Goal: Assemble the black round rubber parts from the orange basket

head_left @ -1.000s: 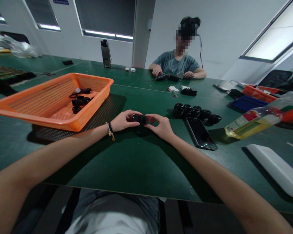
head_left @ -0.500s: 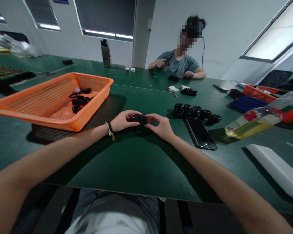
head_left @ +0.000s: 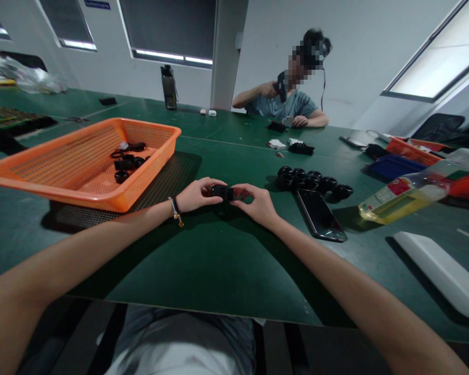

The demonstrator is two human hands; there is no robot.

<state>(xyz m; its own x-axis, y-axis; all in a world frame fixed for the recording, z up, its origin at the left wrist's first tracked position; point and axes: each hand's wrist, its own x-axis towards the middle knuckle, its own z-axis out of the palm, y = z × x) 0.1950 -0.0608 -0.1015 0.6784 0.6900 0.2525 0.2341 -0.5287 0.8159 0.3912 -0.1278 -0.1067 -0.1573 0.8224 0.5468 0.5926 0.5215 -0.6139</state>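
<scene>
Between the two hands, low over the middle of the green surface (head_left: pixel 219 260), a small black plastic part (head_left: pixel 222 192) is pinched from both ends: the left hand (head_left: pixel 195 195) grips one side with thumb and fingertips, the right hand (head_left: pixel 258 203) the other, which steadies it for close handling. Just right lie a cluster of black rings (head_left: pixel 312 180) and a phone (head_left: pixel 321 214); to the left an orange basket (head_left: pixel 62 177) holds more black parts.
</scene>
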